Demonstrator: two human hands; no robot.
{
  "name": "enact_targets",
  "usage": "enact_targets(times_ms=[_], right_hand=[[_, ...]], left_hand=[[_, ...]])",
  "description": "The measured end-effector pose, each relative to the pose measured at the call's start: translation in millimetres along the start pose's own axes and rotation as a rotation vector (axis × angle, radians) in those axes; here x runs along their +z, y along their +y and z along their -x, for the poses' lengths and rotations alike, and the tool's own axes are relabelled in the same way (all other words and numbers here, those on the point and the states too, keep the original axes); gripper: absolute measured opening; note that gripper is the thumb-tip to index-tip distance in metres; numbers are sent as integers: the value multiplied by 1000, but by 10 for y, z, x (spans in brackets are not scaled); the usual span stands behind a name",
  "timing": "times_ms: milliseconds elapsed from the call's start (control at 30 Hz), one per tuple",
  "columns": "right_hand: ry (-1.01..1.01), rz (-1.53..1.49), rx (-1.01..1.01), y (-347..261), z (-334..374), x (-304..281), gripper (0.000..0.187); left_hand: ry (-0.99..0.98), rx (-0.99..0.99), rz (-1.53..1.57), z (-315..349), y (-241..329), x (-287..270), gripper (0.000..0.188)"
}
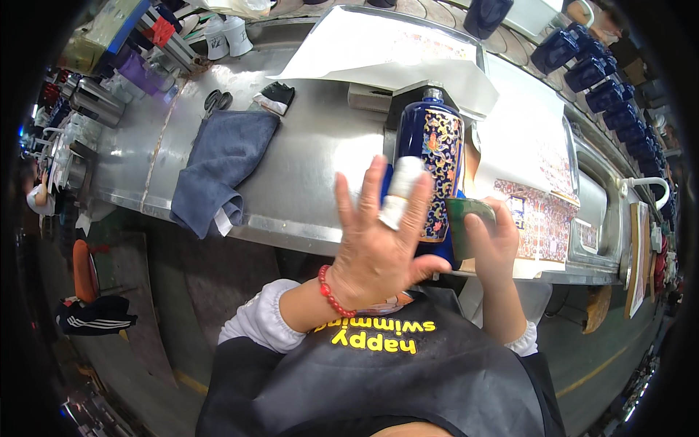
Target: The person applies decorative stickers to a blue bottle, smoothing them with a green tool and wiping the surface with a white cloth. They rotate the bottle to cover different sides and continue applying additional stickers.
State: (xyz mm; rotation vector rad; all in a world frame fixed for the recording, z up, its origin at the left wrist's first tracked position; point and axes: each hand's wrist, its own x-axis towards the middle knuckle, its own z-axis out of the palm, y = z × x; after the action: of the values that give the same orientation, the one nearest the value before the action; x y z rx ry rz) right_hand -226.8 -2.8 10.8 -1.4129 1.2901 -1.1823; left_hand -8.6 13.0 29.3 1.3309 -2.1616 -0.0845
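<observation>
Broadly, biggest first.
Bench: long steel top running across the view, its near edge just ahead of the person.
Paper: large white sheets lying at the back of the bench, behind the bottle.
Towel: blue-grey, draped over the bench's near edge, well left of the hands.
Bottle: dark blue, with a colourful floral panel and a pale cap, lying on the bench between both hands.
Left hand: fingers spread wide, palm against the bottle's left side; one finger wrapped in white tape, red bead bracelet at the wrist.
Right hand: clamped on a green pad, pressing it to the bottle's lower right.
Scissors: beyond the towel, untouched.
</observation>
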Motion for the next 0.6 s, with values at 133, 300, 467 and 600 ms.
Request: enact_targets(times_ms=[133, 300, 467, 600], right_hand=[[-5, 112, -50, -23, -15, -10, 18], [21, 142, -69, -38, -4, 22, 18], [-2, 153, -52, 36, -19, -14, 20], [8, 197, -118, 118, -9, -38, 21]], left_hand=[[-81, 64, -9, -244, 101, 102, 109], [-8, -3, 8, -335, -8, 94, 108], [-27, 24, -53, -458, -106, 66, 102], [-23, 43, -98, -565, -107, 126, 101]])
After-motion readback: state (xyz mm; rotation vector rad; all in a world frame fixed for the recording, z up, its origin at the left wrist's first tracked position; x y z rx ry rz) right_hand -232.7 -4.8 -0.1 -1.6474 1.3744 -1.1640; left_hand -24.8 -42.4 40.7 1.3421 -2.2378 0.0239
